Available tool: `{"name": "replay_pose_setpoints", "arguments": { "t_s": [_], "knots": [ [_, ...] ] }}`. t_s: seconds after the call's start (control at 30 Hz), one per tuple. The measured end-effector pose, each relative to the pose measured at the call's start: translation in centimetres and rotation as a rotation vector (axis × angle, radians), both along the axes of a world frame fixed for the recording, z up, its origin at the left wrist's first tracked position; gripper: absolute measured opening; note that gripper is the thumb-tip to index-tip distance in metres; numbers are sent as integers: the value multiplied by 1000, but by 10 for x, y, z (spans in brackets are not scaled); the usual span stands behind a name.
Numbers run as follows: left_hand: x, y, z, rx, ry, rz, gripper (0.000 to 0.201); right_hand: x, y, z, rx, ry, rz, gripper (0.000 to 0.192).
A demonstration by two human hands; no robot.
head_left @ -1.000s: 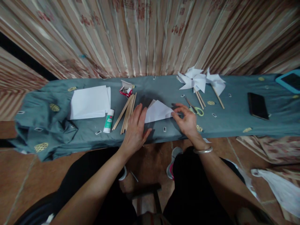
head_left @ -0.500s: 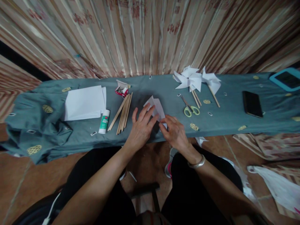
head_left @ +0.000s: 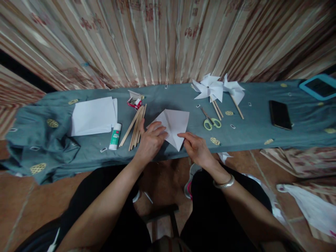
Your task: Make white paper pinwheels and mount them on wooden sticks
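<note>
A creased white sheet of paper (head_left: 174,122) lies opened out on the cloth in front of me, with fold lines running across it. My left hand (head_left: 151,141) is over its left side, index finger and thumb closed on the paper and the little finger sticking out. At the right edge, my right hand (head_left: 196,147) pinches the sheet between fingertips. Close to my left hand lie several wooden sticks (head_left: 136,129). Left of them stands a green and white glue stick (head_left: 114,137).
Behind the sticks sits an open red box of small metal pins (head_left: 134,101). A stack of white paper (head_left: 91,117) lies at left. To the right are green-handled scissors (head_left: 212,122), paper pinwheels (head_left: 209,87), a black phone (head_left: 280,114) and a blue-framed tablet (head_left: 319,86).
The folded paper has been opened out into a wider sheet. My left hand has shifted slightly left, and my right hand has moved a little to the right and down.
</note>
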State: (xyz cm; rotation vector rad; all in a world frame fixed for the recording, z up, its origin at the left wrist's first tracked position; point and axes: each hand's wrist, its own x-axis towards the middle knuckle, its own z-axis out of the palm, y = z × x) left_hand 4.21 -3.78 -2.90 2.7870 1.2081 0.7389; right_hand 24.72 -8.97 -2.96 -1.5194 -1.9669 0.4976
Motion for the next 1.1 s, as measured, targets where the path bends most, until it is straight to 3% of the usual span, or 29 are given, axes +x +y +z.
{"name": "replay_pose_setpoints", "arguments": {
  "t_s": [0.13, 0.23, 0.37, 0.5, 0.7, 0.9, 0.97, 1.03, 1.1],
  "knots": [
    [0, -5, 2, 42, -31, -47, 19, 5, -1, 7, 161, -294, -54, 48],
    [-2, -11, 2, 31, -21, -117, 20, 9, 0, 10, 211, -414, -22, 42],
    [-10, -19, -1, 4, -17, -193, 23, 22, 1, 5, 227, -376, 106, 29],
    [-18, -25, -6, -49, -44, -230, 24, 35, -1, 2, 55, -176, 192, 25],
    [-21, -25, -11, -245, -202, -24, 27, 35, 6, 2, -167, 129, 87, 22],
    [-23, -23, -8, -413, -216, 122, 24, 28, 18, 0, -236, 117, -48, 28],
    [-24, -22, -5, -469, -165, 192, 35, 24, 21, 0, -235, 103, -75, 25],
    [-25, -23, -1, -440, -128, 223, 49, 21, 23, 1, -230, 79, -105, 21],
    [-24, -24, 4, -300, -96, 178, 55, 17, 24, 1, -221, 53, -133, 17]
  ]
}}
